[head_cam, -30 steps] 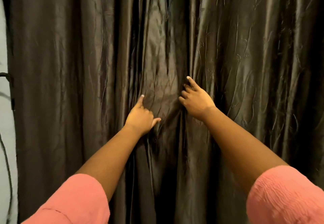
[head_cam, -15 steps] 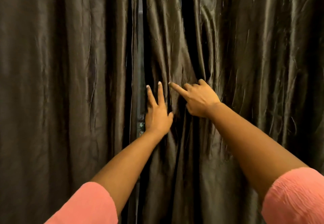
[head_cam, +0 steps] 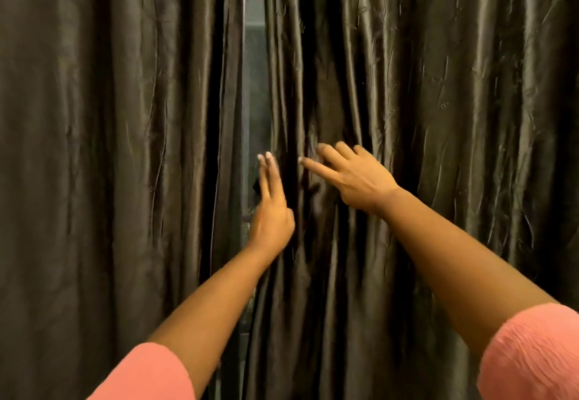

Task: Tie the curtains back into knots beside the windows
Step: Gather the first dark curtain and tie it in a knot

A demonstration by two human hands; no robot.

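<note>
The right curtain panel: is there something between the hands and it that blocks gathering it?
Nothing visible does. The left hand is at the inner edge of the right curtain panel, beside the narrow gap, with straight fingers. The right hand lies directly on its folds. The left curtain panel hangs apart.

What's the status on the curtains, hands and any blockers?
Left hand open, straight fingers at the gap. Right hand open, fingers spread on right curtain. Left curtain hanging loose; no knots yet. Nothing in the way.
</note>
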